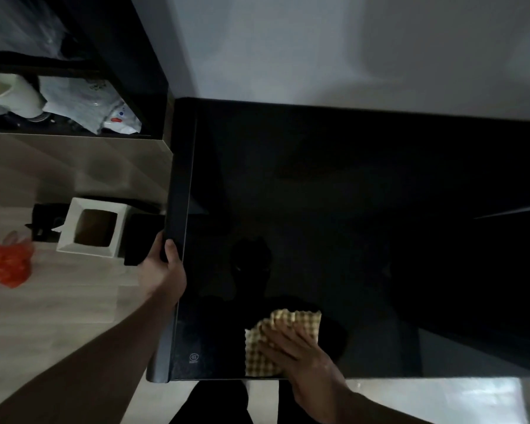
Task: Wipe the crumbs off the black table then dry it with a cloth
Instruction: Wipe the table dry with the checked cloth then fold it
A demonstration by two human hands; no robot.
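Note:
The black glossy table [349,194] fills the middle and right of the head view. A yellow checked cloth [300,322] lies flat on its near edge. My right hand [300,356] presses down on the cloth with fingers spread over it, slightly blurred. My left hand [162,267] grips the table's left rim, thumb on top and fingers wrapped under the edge. No crumbs can be made out on the dark surface.
A white box [89,228] with a square window stands on the pale floor left of the table, next to a black object [46,221]. An orange plastic bag [10,261] lies further left. A dark shelf [74,96] with white bags stands at the back left.

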